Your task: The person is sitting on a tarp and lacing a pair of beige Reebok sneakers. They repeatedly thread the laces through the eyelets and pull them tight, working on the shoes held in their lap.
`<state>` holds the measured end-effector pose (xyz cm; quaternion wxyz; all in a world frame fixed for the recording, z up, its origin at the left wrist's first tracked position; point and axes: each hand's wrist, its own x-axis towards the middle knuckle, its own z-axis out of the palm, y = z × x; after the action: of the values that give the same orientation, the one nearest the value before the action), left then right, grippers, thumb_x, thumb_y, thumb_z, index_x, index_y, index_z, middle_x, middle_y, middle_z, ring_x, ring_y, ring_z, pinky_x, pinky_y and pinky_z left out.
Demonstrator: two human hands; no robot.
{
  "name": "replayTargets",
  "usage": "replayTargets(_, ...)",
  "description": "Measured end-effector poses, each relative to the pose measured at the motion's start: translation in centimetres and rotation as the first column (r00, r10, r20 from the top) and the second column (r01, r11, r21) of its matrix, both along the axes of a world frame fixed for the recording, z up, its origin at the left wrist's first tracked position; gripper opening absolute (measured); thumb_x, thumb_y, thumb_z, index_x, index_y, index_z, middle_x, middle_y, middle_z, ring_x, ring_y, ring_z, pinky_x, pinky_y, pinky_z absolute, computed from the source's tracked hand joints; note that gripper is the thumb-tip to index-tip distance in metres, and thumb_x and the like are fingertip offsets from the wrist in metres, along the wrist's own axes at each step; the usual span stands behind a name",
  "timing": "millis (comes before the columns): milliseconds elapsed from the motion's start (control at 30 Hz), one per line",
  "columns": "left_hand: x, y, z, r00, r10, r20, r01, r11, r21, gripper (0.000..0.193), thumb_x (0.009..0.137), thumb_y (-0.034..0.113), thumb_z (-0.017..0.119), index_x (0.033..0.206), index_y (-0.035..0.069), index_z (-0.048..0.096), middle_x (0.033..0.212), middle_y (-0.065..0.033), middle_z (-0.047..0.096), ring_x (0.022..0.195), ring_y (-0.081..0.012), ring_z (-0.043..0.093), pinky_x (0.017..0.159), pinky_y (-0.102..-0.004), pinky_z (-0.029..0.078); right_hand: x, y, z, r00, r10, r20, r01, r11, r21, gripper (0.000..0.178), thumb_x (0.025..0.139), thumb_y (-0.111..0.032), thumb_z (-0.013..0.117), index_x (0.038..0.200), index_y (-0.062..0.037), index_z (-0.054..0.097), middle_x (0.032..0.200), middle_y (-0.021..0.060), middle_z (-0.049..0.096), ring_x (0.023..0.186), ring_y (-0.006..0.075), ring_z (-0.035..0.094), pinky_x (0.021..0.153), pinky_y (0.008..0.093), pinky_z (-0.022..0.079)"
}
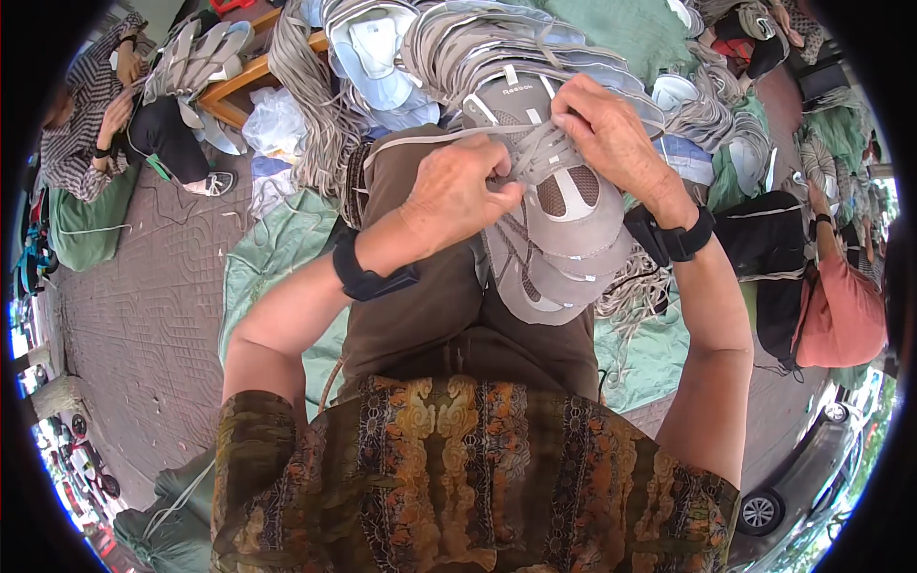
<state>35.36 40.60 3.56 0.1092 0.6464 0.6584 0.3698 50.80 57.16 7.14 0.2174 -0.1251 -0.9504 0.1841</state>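
Across my lap lies a stack of grey shoe uppers [568,239] with brown mesh and white trim, toes pointing toward me. A pale grey shoelace [543,148] crosses the top upper in loose strands. My left hand [460,181] is closed at the left side of the lacing, thumb and fingers pinched on the lace, and a strand trails off leftward over my trousers. On the right, my right hand [608,132] pinches the lace near the upper's tongue [516,93]. The fingertips of both hands partly hide the eyelets.
More stacked uppers [468,43] fill the space beyond my knees, beside a bundle of laces [301,86] and a wooden frame [239,91]. Green sheeting [277,258] covers paving around me. Other people sit at left and right, one in a coral top [841,306].
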Motion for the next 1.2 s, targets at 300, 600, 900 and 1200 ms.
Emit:
replayTargets(300,-0.7,0.5,0.6,0.913,0.020,0.407,-0.023,1.000,0.002,0.012,0.079,0.009,0.063,0.077,0.002,0.054,0.065,-0.0114,0.060,0.058,-0.0293,0.061,0.057,-0.0374,0.049,-0.5,-0.1,0.1,0.999,-0.033,-0.039,0.030,0.996,-0.084,0.010,0.089,-0.008,0.057,0.091,-0.0020,0.049,0.072,0.0098,0.052,0.064,0.0257,0.051,0.062,0.0346,0.043)
replayTargets(600,0.1,2.9,1.5,0.996,-0.030,-0.082,0.024,0.997,-0.079,0.013,0.077,0.015,0.063,0.084,0.005,0.060,0.067,-0.0132,0.062,0.065,-0.0303,0.062,0.063,-0.0384,0.049,-0.2,1.1,-1.0,0.998,-0.035,-0.056,0.000,0.850,-0.527,0.004,0.091,-0.006,0.058,0.089,-0.0053,0.054,0.073,-0.0083,0.048,0.066,0.0017,0.042,0.057,0.0184,0.036)
replayTargets(900,-0.1,2.5,1.9,0.997,-0.063,0.045,0.058,0.992,0.115,0.008,0.075,0.005,0.061,0.079,0.003,0.054,0.064,-0.0132,0.058,0.063,-0.0314,0.061,0.060,-0.0398,0.048,0.5,0.5,0.0,0.994,-0.101,-0.052,0.032,0.687,-0.726,0.004,0.091,-0.008,0.059,0.094,-0.0078,0.057,0.073,-0.0068,0.052,0.062,0.0012,0.044,0.052,0.0178,0.037)
replayTargets(1200,-1.6,2.2,3.1,0.882,-0.101,0.460,0.200,0.964,-0.173,0.004,0.083,0.000,0.057,0.085,0.001,0.055,0.065,-0.0016,0.054,0.062,-0.0100,0.053,0.058,-0.0283,0.045,2.7,3.7,1.4,0.945,-0.201,-0.256,-0.121,0.514,-0.849,0.012,0.091,-0.010,0.058,0.102,-0.0060,0.059,0.065,-0.0045,0.048,0.048,0.0031,0.036,0.047,0.0204,0.036)
